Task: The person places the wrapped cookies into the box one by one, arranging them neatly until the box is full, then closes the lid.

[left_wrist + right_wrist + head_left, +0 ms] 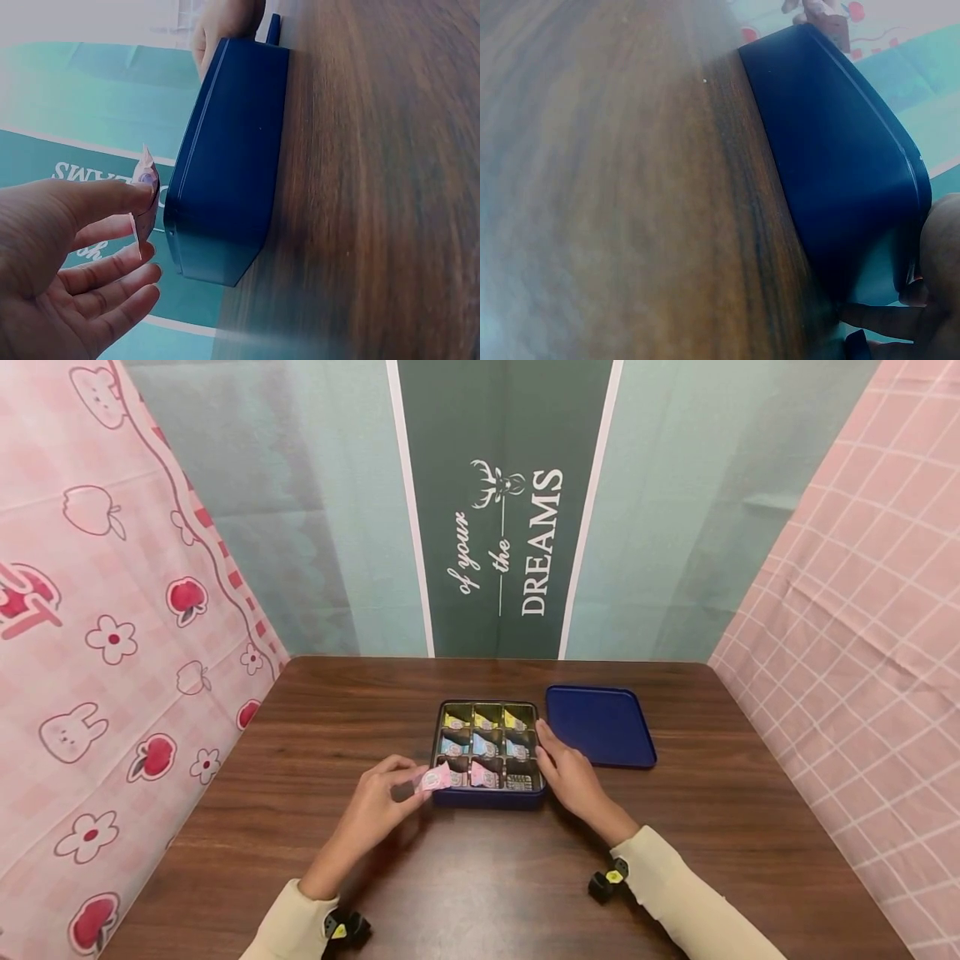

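Note:
My left hand (375, 806) pinches a small pink wrapped packet (435, 777) between thumb and fingertips. It holds the packet over the front-left corner of a dark blue tin (489, 798) with a gridded insert. In the left wrist view, the packet (147, 196) stands apart from the tin's wall (229, 150), and the other fingers spread loosely. My right hand (573, 777) rests against the tin's right side with its fingers extended. Yellow packets (486, 720) fill the back row, blue packets (485, 745) the middle. A pink packet (485, 774) lies in the front middle compartment; the front-left one is partly hidden.
A flat blue lid (602, 727) lies on the brown wooden table (480, 877), right of the tin and beyond my right hand. The front-right compartment (519, 782) shows pale markings on its bottom. Patterned cloths hang at the left, back and right.

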Tool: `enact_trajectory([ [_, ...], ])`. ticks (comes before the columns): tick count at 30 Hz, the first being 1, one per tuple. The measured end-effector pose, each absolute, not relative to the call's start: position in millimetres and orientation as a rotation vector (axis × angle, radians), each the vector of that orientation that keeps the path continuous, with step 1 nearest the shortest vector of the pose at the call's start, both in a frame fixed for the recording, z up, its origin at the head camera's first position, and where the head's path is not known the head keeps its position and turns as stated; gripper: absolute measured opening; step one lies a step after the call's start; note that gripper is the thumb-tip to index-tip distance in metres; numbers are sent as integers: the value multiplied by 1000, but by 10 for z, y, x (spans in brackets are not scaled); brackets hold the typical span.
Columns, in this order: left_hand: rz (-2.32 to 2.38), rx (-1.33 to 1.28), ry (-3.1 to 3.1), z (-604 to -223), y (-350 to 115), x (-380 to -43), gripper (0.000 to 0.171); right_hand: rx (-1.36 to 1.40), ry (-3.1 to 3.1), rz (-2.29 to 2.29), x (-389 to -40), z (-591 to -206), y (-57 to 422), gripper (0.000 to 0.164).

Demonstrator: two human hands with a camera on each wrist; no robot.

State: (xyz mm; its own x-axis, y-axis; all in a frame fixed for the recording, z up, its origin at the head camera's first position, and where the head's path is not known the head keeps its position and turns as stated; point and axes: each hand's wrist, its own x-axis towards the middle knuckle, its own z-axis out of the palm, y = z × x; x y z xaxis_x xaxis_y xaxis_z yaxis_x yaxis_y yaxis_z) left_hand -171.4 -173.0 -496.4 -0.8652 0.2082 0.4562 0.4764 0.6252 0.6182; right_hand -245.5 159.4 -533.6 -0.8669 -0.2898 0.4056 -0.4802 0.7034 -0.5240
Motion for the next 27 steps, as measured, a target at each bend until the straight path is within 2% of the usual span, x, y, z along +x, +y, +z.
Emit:
enact_trajectory([
  [27, -1124, -668, -2468, -4868, -1506, -1860, 33, 611, -2630, 926, -2446, -5327, 1586, 51],
])
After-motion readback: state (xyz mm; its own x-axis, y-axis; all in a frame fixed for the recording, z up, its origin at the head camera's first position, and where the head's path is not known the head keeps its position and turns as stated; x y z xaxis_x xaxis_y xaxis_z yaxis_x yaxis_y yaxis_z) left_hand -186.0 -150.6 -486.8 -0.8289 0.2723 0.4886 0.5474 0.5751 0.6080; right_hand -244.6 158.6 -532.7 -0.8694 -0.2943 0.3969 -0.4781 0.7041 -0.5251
